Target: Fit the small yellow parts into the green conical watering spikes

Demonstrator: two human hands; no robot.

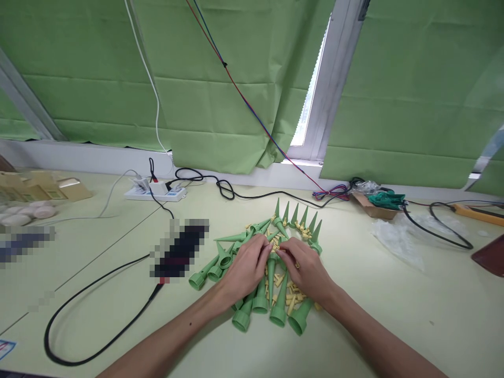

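1. By the left hand [249,263] and the right hand [306,265], held close together, a small pale-yellow plastic fitting [276,245] appears to be pinched at the fingertips; whether the long green plastic cone [271,278] just below them is also gripped cannot be told.
2. Similar tapered green plastic cones [279,304] are spread on the near side of the hands and beside the left one; beyond the hands, a row of upright green points [295,214] is seen.
3. Loose yellow plastic fittings [292,302] are scattered on the pale tabletop [394,315] between and around the hands.
4. The pinched piece is judged to be very light, stiff and easily dropped; it is best taken by its thicker body, between thumb and forefinger.
5. The cones are judged to be light, rigid, smooth and apt to roll; the wide collar is best grasped, and the slender tip spared.
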